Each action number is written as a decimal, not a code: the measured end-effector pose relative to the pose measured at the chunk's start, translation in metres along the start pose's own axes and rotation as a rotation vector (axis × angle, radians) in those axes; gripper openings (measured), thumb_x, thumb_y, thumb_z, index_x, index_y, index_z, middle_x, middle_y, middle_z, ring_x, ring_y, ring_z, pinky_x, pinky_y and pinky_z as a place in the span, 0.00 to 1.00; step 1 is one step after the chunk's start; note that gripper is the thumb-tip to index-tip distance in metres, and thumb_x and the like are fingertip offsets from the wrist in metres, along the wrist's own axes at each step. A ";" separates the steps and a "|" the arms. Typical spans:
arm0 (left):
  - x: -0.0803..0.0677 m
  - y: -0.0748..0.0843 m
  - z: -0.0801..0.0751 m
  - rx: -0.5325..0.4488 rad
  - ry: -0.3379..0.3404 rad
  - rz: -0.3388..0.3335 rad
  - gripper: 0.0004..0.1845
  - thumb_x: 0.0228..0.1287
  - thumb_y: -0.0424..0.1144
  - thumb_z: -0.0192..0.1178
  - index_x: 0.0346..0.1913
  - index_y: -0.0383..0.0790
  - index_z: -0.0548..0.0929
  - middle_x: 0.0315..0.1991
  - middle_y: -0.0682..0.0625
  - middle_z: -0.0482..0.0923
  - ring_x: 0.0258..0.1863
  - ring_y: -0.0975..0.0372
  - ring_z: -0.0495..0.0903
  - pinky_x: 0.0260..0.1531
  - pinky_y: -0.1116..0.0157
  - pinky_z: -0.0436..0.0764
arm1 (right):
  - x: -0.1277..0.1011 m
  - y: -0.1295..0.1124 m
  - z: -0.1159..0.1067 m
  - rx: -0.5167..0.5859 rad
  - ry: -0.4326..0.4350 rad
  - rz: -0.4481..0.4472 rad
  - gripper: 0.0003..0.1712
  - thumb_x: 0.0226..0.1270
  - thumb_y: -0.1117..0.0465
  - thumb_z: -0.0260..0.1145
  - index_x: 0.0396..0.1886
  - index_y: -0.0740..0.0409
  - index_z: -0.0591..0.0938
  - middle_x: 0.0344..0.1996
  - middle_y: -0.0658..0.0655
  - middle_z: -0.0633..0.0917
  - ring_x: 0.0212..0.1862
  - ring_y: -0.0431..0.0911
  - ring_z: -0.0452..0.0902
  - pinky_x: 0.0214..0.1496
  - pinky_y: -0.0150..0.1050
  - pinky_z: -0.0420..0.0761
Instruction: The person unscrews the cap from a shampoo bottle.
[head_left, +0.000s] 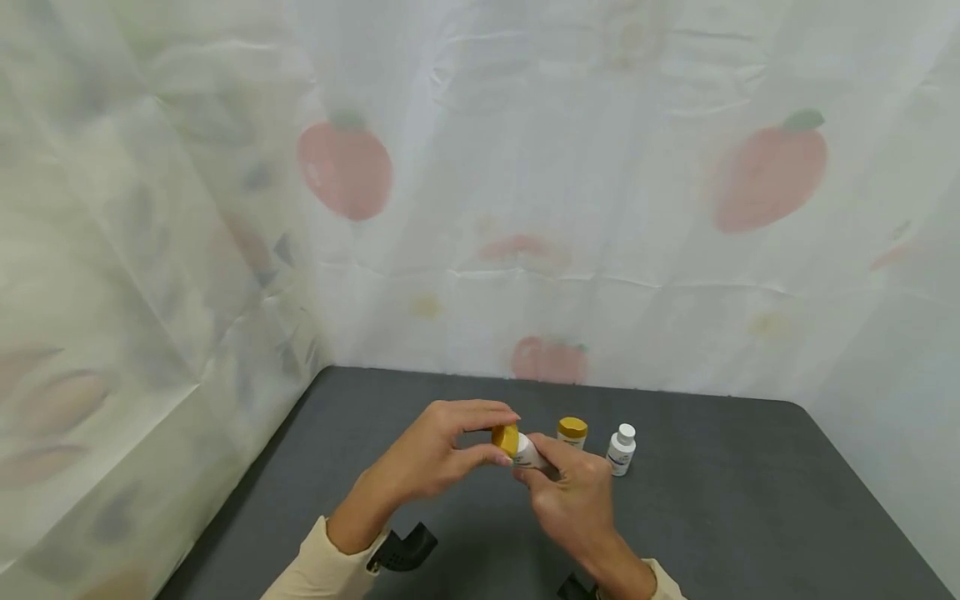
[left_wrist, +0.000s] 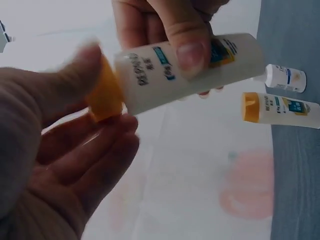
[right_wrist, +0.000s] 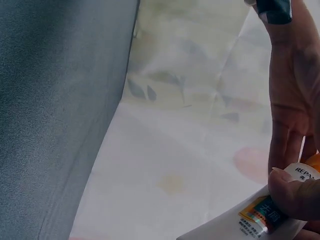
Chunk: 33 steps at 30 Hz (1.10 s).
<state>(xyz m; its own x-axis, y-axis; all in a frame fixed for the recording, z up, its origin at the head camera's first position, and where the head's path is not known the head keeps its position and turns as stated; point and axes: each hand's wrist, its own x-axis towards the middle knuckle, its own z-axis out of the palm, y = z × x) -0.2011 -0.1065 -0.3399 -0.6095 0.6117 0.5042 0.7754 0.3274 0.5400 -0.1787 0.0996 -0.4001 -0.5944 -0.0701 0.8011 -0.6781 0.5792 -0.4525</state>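
Both hands meet above the grey tabletop (head_left: 750,500); the right hand (head_left: 573,500) grips a white tube (head_left: 527,454) round its body; the left hand (head_left: 435,454) pinches the tube's orange cap (head_left: 506,438); beyond the tube stand a second orange-capped tube (head_left: 572,432) and, beside it, a small white bottle (head_left: 621,450).

In the head view the right hand (head_left: 573,500) covers most of the white tube (head_left: 528,454); the labels on the 2 standing containers, the gold-capped one (head_left: 572,432) and the small white bottle (head_left: 621,449), are too small to read; the left wrist view blurs the orange cap (left_wrist: 104,97); the right wrist view crops the tube at its lower edge.
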 end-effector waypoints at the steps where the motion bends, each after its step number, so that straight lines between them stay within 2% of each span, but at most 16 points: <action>1: 0.001 0.000 0.001 -0.003 0.034 -0.006 0.21 0.64 0.39 0.72 0.59 0.40 0.87 0.60 0.46 0.86 0.55 0.59 0.88 0.53 0.63 0.88 | 0.000 0.000 0.000 0.003 -0.004 -0.004 0.22 0.38 0.73 0.86 0.37 0.57 0.92 0.30 0.53 0.93 0.29 0.36 0.90 0.32 0.24 0.84; 4: 0.003 -0.001 0.007 -0.036 0.128 0.016 0.15 0.61 0.38 0.75 0.51 0.40 0.91 0.55 0.48 0.89 0.49 0.61 0.89 0.47 0.64 0.89 | -0.002 0.000 0.000 0.006 -0.018 -0.015 0.22 0.40 0.71 0.86 0.38 0.55 0.92 0.30 0.53 0.93 0.29 0.35 0.89 0.33 0.23 0.84; 10: 0.009 -0.005 0.019 -0.081 0.227 0.225 0.10 0.60 0.28 0.73 0.45 0.36 0.91 0.50 0.40 0.90 0.39 0.60 0.90 0.37 0.71 0.87 | -0.003 0.001 0.001 0.015 -0.003 -0.032 0.22 0.40 0.73 0.85 0.38 0.53 0.92 0.30 0.51 0.93 0.28 0.34 0.89 0.32 0.23 0.84; 13: 0.010 -0.005 0.021 -0.054 0.242 0.281 0.07 0.59 0.25 0.73 0.40 0.35 0.92 0.47 0.39 0.90 0.36 0.60 0.89 0.32 0.75 0.84 | -0.002 0.002 0.001 0.023 0.010 -0.050 0.23 0.38 0.75 0.84 0.38 0.54 0.92 0.30 0.51 0.93 0.27 0.34 0.89 0.31 0.24 0.84; 16: 0.007 -0.001 0.017 0.018 0.199 0.224 0.10 0.61 0.30 0.73 0.46 0.36 0.92 0.50 0.43 0.90 0.39 0.62 0.89 0.34 0.75 0.84 | -0.001 0.003 0.001 0.040 0.014 -0.054 0.23 0.37 0.75 0.84 0.38 0.57 0.92 0.29 0.52 0.93 0.27 0.35 0.89 0.31 0.24 0.84; 20: 0.002 0.003 0.008 0.052 0.055 0.059 0.22 0.63 0.36 0.74 0.60 0.39 0.86 0.60 0.47 0.85 0.46 0.63 0.87 0.45 0.70 0.87 | 0.000 0.004 -0.001 0.034 0.014 -0.035 0.22 0.37 0.75 0.85 0.37 0.58 0.92 0.30 0.53 0.93 0.29 0.37 0.89 0.32 0.25 0.85; 22: 0.001 0.004 0.004 0.042 0.012 -0.012 0.23 0.64 0.38 0.74 0.62 0.40 0.85 0.61 0.48 0.83 0.49 0.63 0.87 0.48 0.68 0.87 | -0.001 0.004 -0.002 0.019 0.011 -0.023 0.22 0.37 0.74 0.85 0.37 0.59 0.92 0.30 0.54 0.93 0.29 0.37 0.90 0.32 0.25 0.85; 24: 0.002 0.004 0.003 0.043 0.005 -0.046 0.22 0.64 0.40 0.74 0.60 0.41 0.86 0.60 0.49 0.84 0.49 0.63 0.86 0.48 0.68 0.87 | -0.001 0.004 -0.003 0.003 0.007 -0.017 0.22 0.37 0.74 0.85 0.38 0.59 0.92 0.31 0.55 0.93 0.29 0.38 0.90 0.33 0.25 0.86; 26: 0.003 0.005 0.004 0.050 0.036 -0.056 0.20 0.64 0.43 0.74 0.57 0.42 0.87 0.59 0.50 0.84 0.49 0.64 0.87 0.48 0.68 0.87 | -0.001 0.004 -0.003 -0.002 0.002 -0.016 0.23 0.37 0.73 0.86 0.38 0.60 0.92 0.31 0.56 0.93 0.30 0.38 0.90 0.33 0.25 0.86; 28: 0.004 0.003 0.006 0.046 0.075 -0.037 0.19 0.64 0.43 0.75 0.56 0.43 0.88 0.57 0.51 0.85 0.49 0.64 0.87 0.48 0.68 0.87 | -0.001 0.003 -0.004 0.000 -0.001 -0.019 0.22 0.38 0.73 0.86 0.39 0.60 0.92 0.31 0.56 0.93 0.30 0.38 0.90 0.33 0.25 0.85; 30: 0.004 0.001 0.009 0.009 0.103 0.009 0.17 0.65 0.41 0.74 0.55 0.43 0.89 0.57 0.49 0.86 0.49 0.63 0.87 0.47 0.67 0.87 | -0.001 0.003 -0.004 0.005 -0.001 -0.025 0.22 0.39 0.73 0.85 0.39 0.59 0.92 0.31 0.55 0.93 0.29 0.37 0.90 0.33 0.25 0.85; 33: 0.007 -0.004 0.014 -0.103 0.116 0.092 0.12 0.66 0.35 0.72 0.52 0.40 0.91 0.55 0.46 0.88 0.48 0.61 0.88 0.40 0.66 0.88 | -0.001 0.002 -0.005 0.005 0.002 -0.039 0.21 0.39 0.72 0.85 0.38 0.58 0.92 0.29 0.54 0.93 0.28 0.36 0.89 0.31 0.25 0.85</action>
<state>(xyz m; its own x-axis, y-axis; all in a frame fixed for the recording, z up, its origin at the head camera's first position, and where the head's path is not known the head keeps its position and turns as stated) -0.2061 -0.0933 -0.3474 -0.5566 0.5463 0.6259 0.8113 0.1952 0.5511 -0.1776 0.1047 -0.4003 -0.5669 -0.0911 0.8187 -0.7028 0.5721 -0.4229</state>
